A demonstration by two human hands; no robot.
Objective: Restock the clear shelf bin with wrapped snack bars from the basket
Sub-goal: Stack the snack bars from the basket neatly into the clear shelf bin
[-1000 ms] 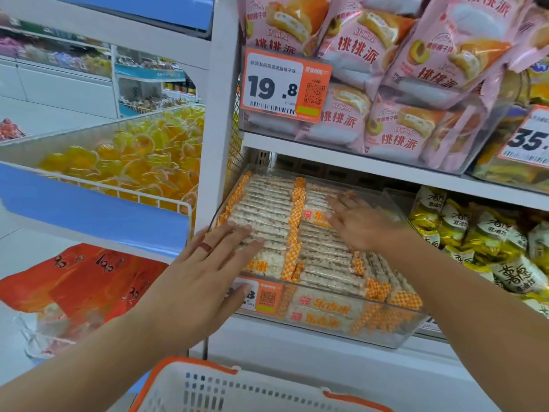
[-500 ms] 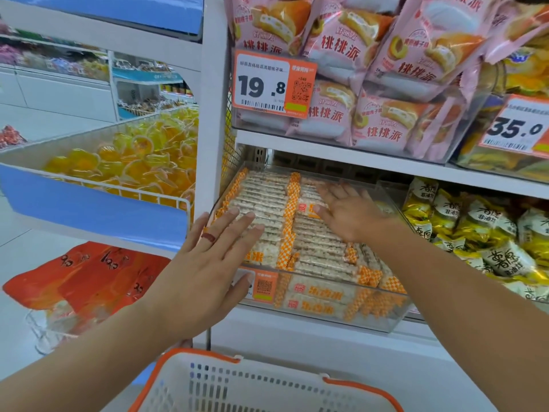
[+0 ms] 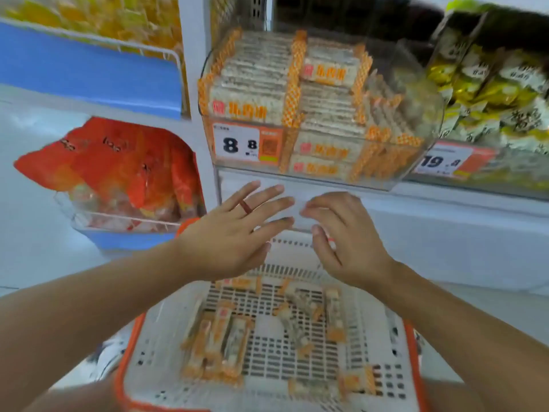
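The clear shelf bin [image 3: 416, 162] sits on the shelf above, packed with rows of wrapped snack bars [image 3: 258, 81] with orange checkered ends. Below it stands the white basket [image 3: 142, 346] with an orange rim, and several loose snack bars [image 3: 219, 337] lie on its slotted floor. My left hand [image 3: 234, 233], wearing a red ring, hovers over the basket's far edge with fingers straight and spread, holding nothing. My right hand [image 3: 341, 236] hangs beside it with fingers loosely bent, empty too. Both hands are below the bin and apart from it.
A price tag reading 8.8 [image 3: 246, 144] is fixed to the bin's front. Red snack bags [image 3: 118, 171] fill a bin at the left. Yellow-green packets [image 3: 490, 93] sit in the neighbouring bin at the right, behind a 19 tag [image 3: 445, 162]. A blue shelf front [image 3: 89, 72] juts out upper left.
Both hands have left the bin and dropped down over the basket. The view has tilted downward, so the basket's inside with its loose bars now shows.
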